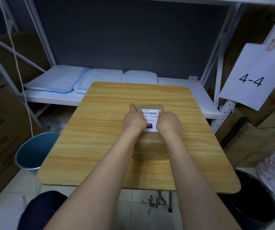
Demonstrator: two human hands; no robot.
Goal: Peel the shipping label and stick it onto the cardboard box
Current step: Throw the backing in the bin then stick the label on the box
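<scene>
A brown cardboard box (150,146) stands in the middle of the wooden table (100,130). A white shipping label (150,116) with a barcode and a black block lies flat on the box's top. My left hand (134,121) rests on the label's left edge, thumb stretched out along the box top. My right hand (169,123) covers the label's right edge, fingers curled down onto it. Both hands hide the label's sides; only its middle strip shows.
A white metal shelf (183,90) behind the table holds folded pale blue and white cloths (77,80). A blue bucket (32,151) stands at the table's left, a dark bin (256,200) at its right. Cardboard boxes line both sides. A "4-4" sheet (253,77) hangs right.
</scene>
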